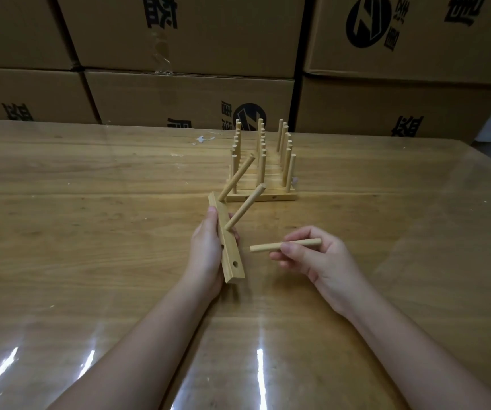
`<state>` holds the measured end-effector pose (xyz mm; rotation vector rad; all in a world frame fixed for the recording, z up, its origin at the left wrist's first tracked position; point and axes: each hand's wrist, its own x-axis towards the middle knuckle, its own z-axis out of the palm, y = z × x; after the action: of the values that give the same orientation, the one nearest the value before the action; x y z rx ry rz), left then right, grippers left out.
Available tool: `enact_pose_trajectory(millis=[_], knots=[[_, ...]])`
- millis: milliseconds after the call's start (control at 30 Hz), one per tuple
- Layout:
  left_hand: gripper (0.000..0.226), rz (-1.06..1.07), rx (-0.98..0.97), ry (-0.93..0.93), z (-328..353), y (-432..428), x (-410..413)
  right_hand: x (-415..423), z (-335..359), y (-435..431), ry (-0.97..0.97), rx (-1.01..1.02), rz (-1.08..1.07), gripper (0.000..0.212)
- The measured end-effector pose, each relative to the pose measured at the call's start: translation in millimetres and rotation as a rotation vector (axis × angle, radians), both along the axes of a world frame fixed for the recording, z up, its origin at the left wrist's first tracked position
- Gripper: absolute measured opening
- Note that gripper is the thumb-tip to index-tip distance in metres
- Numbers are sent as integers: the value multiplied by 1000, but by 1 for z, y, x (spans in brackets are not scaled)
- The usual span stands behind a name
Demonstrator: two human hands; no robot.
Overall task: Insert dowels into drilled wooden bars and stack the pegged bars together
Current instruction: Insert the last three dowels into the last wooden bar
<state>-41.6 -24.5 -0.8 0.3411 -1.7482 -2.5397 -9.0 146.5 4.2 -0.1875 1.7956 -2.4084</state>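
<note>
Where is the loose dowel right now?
Head view, centre: the right hand pinches the loose dowel, just right of the drilled bar.

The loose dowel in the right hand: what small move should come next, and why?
Probably move the left tip of the loose dowel to the empty hole near the close end of the bar and push it in. The left hand grips the bar, two dowels already stand in it, and the right hand pinches the third, its tip apart from the hole.
</note>
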Motion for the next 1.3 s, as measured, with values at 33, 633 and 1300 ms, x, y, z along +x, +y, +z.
enact_pose_trajectory(millis=[33,633,1300], knots=[[41,3,2,5,0,0,0,2,0,-2,4,35,20,15],[39,-24,-55,21,0,-2,0,18,1,-9,379,813,129,20],[34,92,-139,78,-4,2,-3,30,13,-24,1024,1346,-193,27]])
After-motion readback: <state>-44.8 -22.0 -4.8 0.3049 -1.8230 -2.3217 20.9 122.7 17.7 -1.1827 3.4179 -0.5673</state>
